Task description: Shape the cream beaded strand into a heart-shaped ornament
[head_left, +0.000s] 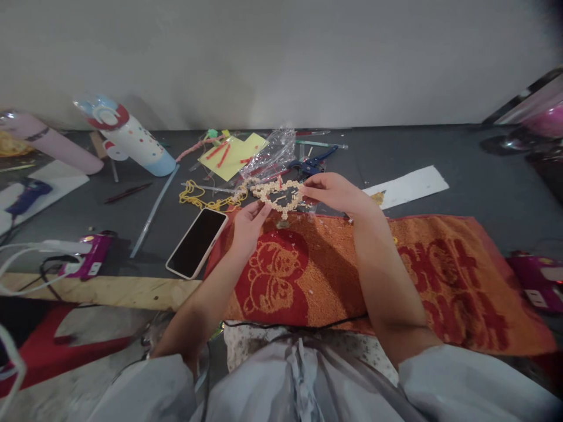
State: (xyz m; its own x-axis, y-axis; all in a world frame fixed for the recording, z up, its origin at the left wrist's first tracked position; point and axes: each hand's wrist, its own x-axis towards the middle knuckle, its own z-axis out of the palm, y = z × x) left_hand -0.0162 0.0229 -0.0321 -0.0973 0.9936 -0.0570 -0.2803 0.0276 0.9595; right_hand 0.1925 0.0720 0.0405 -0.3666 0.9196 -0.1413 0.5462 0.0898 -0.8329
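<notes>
Between my two hands is a heart-shaped frame of small cream beads (285, 207), with an open middle and a bit of red at its top. My left hand (248, 225) pinches its left edge between thumb and fingers. On the other side, my right hand (329, 192) grips the right edge, fingers curled toward it. The frame is over the dark table, just above the far edge of an orange and red towel (334, 269). Small pale bits lie around it. Behind are blue pliers (314, 162) and crumpled clear plastic (279, 153).
Left of the towel lies a phone (197, 243), near yellow cord (197, 196) and a yellow paper (233, 157). A white and blue bottle (141, 140) and a pink bottle (57, 143) stand farther left. A white strip (413, 186) lies right. Purple power blocks (92, 255) sit at the sides.
</notes>
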